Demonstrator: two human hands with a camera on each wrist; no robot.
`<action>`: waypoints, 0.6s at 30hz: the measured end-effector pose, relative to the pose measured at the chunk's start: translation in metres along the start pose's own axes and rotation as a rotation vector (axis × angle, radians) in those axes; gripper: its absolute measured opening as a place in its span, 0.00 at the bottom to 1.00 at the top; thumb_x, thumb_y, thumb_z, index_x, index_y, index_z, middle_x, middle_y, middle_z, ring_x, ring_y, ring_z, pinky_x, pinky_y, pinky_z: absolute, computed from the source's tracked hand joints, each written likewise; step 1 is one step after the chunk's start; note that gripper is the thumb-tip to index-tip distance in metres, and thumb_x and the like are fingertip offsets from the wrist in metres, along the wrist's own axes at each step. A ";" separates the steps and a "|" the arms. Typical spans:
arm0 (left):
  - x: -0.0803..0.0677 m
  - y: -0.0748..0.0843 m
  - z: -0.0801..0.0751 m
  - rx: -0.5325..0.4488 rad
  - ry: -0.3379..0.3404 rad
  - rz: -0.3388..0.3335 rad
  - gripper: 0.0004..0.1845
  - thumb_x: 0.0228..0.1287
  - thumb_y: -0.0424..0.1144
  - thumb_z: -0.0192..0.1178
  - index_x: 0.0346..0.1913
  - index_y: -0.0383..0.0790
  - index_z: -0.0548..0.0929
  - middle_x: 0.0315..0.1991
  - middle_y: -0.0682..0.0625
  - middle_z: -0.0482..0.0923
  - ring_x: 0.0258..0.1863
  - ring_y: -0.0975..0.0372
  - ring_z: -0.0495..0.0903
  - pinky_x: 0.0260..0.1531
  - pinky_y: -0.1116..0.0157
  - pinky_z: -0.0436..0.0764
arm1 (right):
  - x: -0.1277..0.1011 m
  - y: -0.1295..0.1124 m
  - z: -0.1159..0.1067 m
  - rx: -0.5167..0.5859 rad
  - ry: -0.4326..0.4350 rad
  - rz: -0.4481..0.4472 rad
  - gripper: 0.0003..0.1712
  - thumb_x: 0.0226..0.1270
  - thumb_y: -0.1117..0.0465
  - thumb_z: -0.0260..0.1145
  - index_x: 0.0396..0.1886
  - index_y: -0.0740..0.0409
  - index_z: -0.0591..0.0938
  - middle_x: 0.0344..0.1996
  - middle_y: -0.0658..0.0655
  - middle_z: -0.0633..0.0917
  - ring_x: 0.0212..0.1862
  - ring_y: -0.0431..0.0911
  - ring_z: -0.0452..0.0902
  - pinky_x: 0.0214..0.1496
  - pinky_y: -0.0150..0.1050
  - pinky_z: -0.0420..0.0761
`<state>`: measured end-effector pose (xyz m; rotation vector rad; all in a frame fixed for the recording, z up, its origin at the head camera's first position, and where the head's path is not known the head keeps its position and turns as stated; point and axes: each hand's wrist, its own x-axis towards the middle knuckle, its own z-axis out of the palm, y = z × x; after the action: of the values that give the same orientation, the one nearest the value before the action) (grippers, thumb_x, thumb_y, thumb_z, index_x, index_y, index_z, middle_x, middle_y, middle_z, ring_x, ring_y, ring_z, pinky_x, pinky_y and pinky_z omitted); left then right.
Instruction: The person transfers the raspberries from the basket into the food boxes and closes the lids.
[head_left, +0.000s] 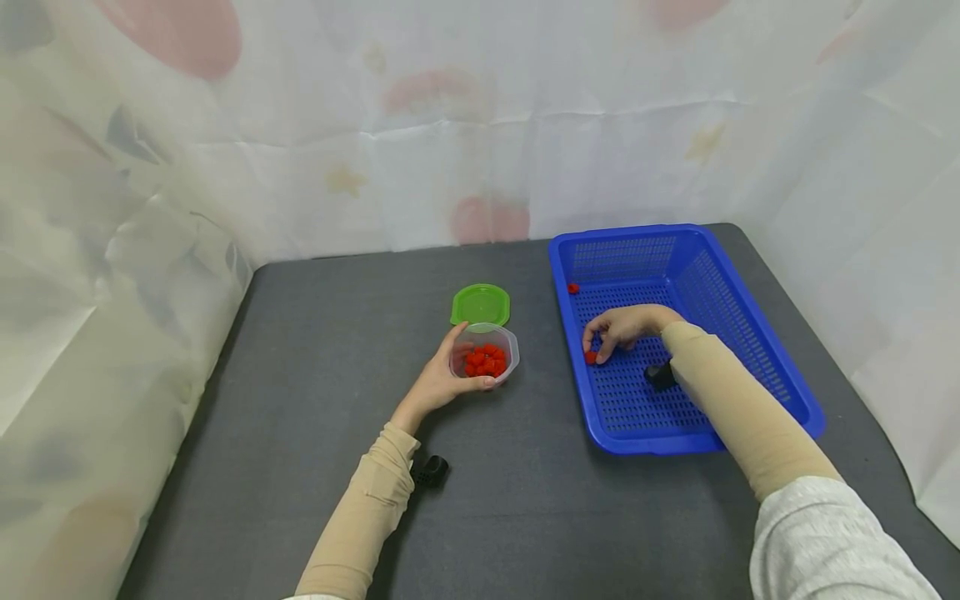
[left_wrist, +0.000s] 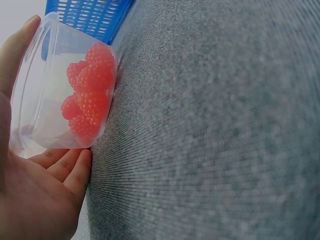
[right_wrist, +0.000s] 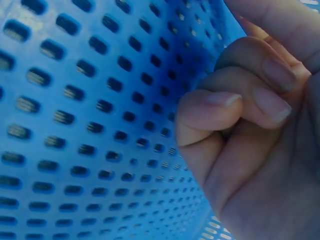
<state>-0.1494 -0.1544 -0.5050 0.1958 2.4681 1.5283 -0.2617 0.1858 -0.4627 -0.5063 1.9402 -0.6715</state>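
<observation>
Left hand [head_left: 438, 379] wrapped round cup [head_left: 485, 353] of berries [head_left: 485, 360] mid-counter [head_left: 337, 350]. Right hand [head_left: 618, 327] in basket [head_left: 757, 350], fingers [right_wrist: 210, 107] curled together over berry [head_left: 591, 357]; another far left.

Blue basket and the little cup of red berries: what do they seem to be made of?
The blue basket looks like glossy moulded plastic: its floor is pierced with even slots. The cup looks like thin clear plastic, since the red berries show through its wall. Their bumpy skin looks like raspberries, real or imitation.
</observation>
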 end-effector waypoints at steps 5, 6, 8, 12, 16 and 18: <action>0.000 0.000 0.000 0.003 -0.002 -0.003 0.57 0.41 0.55 0.74 0.73 0.58 0.48 0.64 0.49 0.68 0.66 0.56 0.65 0.64 0.48 0.63 | -0.006 -0.002 -0.004 0.008 0.008 0.005 0.17 0.57 0.60 0.68 0.47 0.56 0.76 0.16 0.43 0.63 0.20 0.37 0.54 0.27 0.32 0.60; 0.000 0.000 0.000 0.004 0.000 -0.004 0.57 0.41 0.55 0.74 0.73 0.58 0.48 0.64 0.49 0.68 0.66 0.56 0.65 0.64 0.48 0.63 | -0.008 -0.003 -0.005 0.008 0.007 0.002 0.18 0.57 0.59 0.68 0.47 0.56 0.76 0.16 0.43 0.63 0.20 0.37 0.54 0.28 0.32 0.60; 0.000 0.000 0.000 0.006 0.002 -0.004 0.57 0.41 0.55 0.74 0.73 0.58 0.48 0.64 0.49 0.68 0.66 0.56 0.65 0.64 0.48 0.63 | -0.012 -0.006 -0.008 0.009 0.013 -0.007 0.18 0.57 0.59 0.68 0.47 0.56 0.76 0.16 0.43 0.63 0.20 0.37 0.55 0.28 0.32 0.60; -0.001 0.000 0.000 0.004 0.006 -0.002 0.58 0.41 0.54 0.74 0.73 0.58 0.48 0.64 0.48 0.68 0.66 0.55 0.65 0.64 0.48 0.63 | -0.022 -0.014 -0.015 0.010 0.044 -0.029 0.18 0.57 0.59 0.68 0.46 0.57 0.76 0.16 0.44 0.65 0.21 0.38 0.55 0.28 0.33 0.61; -0.001 0.001 -0.001 0.009 -0.002 -0.006 0.57 0.42 0.52 0.74 0.73 0.56 0.47 0.65 0.48 0.67 0.66 0.55 0.65 0.64 0.48 0.63 | -0.034 -0.027 -0.024 0.021 0.062 -0.054 0.17 0.59 0.59 0.67 0.46 0.59 0.75 0.15 0.44 0.65 0.21 0.39 0.55 0.28 0.34 0.62; 0.000 0.003 -0.001 0.008 -0.010 -0.017 0.57 0.43 0.51 0.74 0.73 0.56 0.47 0.65 0.48 0.67 0.67 0.55 0.65 0.64 0.49 0.63 | -0.041 -0.038 -0.029 0.019 0.064 -0.074 0.18 0.59 0.58 0.67 0.46 0.60 0.75 0.15 0.45 0.65 0.21 0.39 0.55 0.28 0.33 0.62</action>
<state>-0.1492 -0.1541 -0.5022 0.1824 2.4623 1.5067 -0.2677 0.1885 -0.4008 -0.5530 1.9809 -0.7613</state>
